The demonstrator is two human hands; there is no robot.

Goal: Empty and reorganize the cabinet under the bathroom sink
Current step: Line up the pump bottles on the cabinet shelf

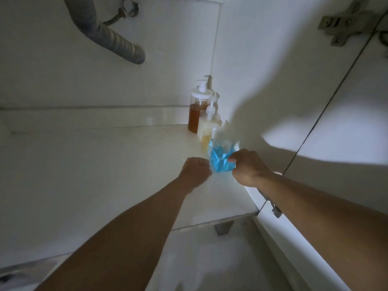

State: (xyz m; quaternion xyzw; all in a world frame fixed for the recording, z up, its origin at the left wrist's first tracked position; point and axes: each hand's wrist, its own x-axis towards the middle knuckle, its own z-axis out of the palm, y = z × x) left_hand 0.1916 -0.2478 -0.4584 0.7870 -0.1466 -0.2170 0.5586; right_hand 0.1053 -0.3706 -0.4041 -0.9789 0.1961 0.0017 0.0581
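I am gripping the blue bottle (221, 159) with my right hand (247, 166), setting it on the cabinet floor (105, 175) ending a row of pump bottles (201, 114); my left hand (196, 171) is clenched beside it; next, probably releasing it upright.

Against the cabinet's right wall (241, 66) you have a row of bottles on the white cabinet floor (105, 164), starting in the back corner with a clear pump bottle of amber liquid (196, 114), upright, white pump head on top. Just in front of it along that wall stands a pale cream pump bottle (207, 124), then a smaller yellowish bottle (206, 140), mostly hidden. Nearest you, still beside the wall, is the clear square bottle of blue liquid (221, 160), blurred at the top, so you cannot judge its cap.
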